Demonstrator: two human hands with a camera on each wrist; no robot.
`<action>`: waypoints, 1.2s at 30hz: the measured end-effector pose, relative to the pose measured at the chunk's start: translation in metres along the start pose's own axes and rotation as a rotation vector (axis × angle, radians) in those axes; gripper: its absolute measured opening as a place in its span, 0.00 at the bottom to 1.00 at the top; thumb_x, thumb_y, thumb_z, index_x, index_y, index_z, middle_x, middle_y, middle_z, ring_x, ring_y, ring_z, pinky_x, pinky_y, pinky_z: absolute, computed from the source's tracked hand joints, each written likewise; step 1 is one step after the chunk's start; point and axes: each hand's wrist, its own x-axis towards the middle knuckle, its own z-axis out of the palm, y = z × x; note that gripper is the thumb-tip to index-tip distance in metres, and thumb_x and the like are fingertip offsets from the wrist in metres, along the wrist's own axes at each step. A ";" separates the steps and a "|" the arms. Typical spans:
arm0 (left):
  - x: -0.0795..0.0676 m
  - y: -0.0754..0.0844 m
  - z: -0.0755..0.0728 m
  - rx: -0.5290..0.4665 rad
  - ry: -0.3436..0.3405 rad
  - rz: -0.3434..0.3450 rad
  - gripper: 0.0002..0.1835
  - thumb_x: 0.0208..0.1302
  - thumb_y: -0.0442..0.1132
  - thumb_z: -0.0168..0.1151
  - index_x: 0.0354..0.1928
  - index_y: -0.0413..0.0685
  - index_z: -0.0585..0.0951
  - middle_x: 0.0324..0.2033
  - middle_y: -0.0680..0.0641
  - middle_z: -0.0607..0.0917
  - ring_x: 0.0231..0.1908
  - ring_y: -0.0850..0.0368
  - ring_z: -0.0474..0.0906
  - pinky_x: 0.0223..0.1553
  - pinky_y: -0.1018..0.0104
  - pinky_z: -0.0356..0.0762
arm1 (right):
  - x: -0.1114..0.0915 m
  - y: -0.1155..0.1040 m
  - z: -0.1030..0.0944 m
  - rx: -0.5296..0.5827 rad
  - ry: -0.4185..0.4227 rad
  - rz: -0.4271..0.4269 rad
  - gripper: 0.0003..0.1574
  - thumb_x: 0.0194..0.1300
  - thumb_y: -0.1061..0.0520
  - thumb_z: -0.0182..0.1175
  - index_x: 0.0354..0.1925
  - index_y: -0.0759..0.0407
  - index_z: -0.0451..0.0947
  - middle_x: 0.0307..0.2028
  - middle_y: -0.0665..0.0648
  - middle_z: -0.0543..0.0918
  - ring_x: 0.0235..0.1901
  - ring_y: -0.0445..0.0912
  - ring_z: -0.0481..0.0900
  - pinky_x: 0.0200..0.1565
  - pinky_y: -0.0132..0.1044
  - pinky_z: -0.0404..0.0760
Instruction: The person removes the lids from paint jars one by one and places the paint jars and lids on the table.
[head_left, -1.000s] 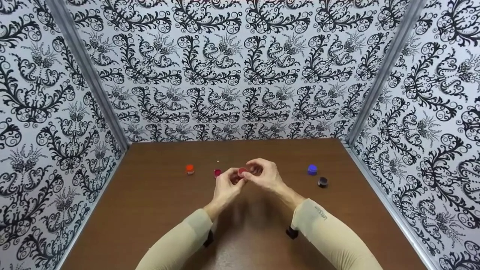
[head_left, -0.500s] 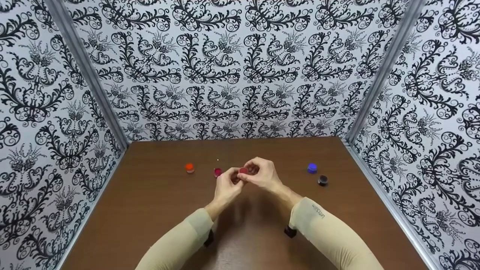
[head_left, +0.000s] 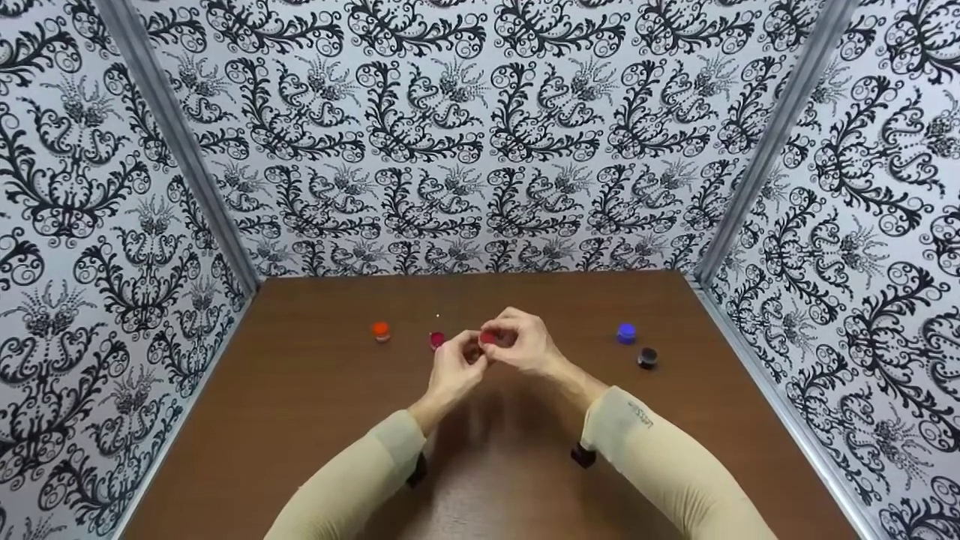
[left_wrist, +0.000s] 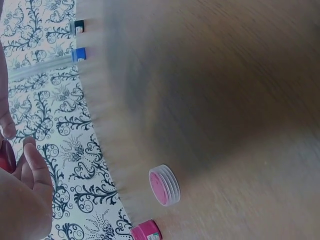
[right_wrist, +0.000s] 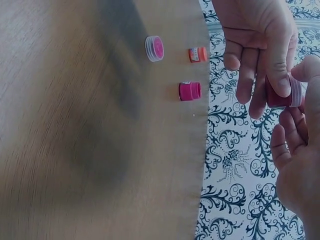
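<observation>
Both hands meet over the middle of the table on a small red paint jar (right_wrist: 278,96) with a clear ridged lid (right_wrist: 296,91). My left hand (head_left: 454,370) pinches the jar's body, its thumb along the side. With thumb and fingers my right hand (head_left: 531,346) grips the lid end; part of the red face shows in the head view. Just beyond the left hand stands a magenta jar (right_wrist: 190,91) without a lid. A loose clear lid (left_wrist: 165,185), pink inside, lies near that jar; in the head view it is hidden.
An orange-capped jar (head_left: 381,331) stands left of the magenta one. On the right are a blue jar (head_left: 626,334) and a black jar (head_left: 647,358). Patterned walls (head_left: 465,150) enclose the brown table (head_left: 315,390) at the back and sides. A tiny white speck (head_left: 438,316) lies farther back.
The right hand's fingers have shifted round the lid and now cover more of the red face. Both hands stay together in about the same place. The jars on the table have not moved.
</observation>
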 end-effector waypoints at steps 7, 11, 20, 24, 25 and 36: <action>0.000 0.000 -0.002 0.035 0.007 -0.001 0.12 0.69 0.30 0.74 0.53 0.39 0.90 0.44 0.41 0.96 0.38 0.63 0.87 0.41 0.74 0.83 | 0.000 0.000 0.000 0.008 -0.013 0.019 0.24 0.60 0.60 0.79 0.55 0.68 0.92 0.41 0.65 0.89 0.36 0.63 0.88 0.41 0.52 0.92; 0.002 0.001 -0.004 0.055 0.039 -0.002 0.12 0.69 0.31 0.74 0.52 0.40 0.90 0.43 0.42 0.96 0.38 0.64 0.86 0.42 0.74 0.83 | 0.001 0.000 -0.001 -0.014 0.042 0.048 0.29 0.59 0.55 0.84 0.55 0.67 0.91 0.39 0.64 0.91 0.35 0.57 0.90 0.40 0.40 0.91; 0.002 0.005 -0.003 0.054 0.059 -0.036 0.12 0.68 0.33 0.77 0.52 0.42 0.91 0.42 0.43 0.96 0.36 0.65 0.85 0.40 0.74 0.82 | 0.002 -0.002 0.001 -0.014 0.115 0.128 0.23 0.56 0.49 0.90 0.42 0.60 0.91 0.35 0.60 0.94 0.31 0.42 0.87 0.37 0.28 0.84; 0.002 0.005 -0.001 0.059 0.067 -0.046 0.12 0.68 0.33 0.77 0.52 0.42 0.91 0.43 0.43 0.96 0.37 0.65 0.86 0.41 0.75 0.83 | 0.003 -0.003 0.003 -0.043 0.121 0.131 0.23 0.55 0.49 0.90 0.40 0.58 0.90 0.33 0.59 0.93 0.30 0.41 0.85 0.36 0.28 0.83; 0.002 0.005 0.000 0.059 0.068 -0.044 0.12 0.69 0.33 0.76 0.52 0.42 0.91 0.43 0.43 0.96 0.37 0.64 0.86 0.40 0.75 0.84 | 0.003 -0.003 0.004 -0.054 0.124 0.134 0.23 0.55 0.49 0.90 0.40 0.58 0.90 0.33 0.59 0.93 0.30 0.40 0.85 0.36 0.28 0.83; 0.006 0.005 -0.002 0.034 0.026 -0.027 0.12 0.69 0.31 0.74 0.53 0.41 0.90 0.45 0.42 0.97 0.41 0.62 0.89 0.43 0.75 0.84 | 0.007 -0.002 -0.002 -0.012 0.064 0.066 0.17 0.60 0.57 0.84 0.46 0.62 0.94 0.35 0.63 0.90 0.34 0.50 0.87 0.39 0.27 0.81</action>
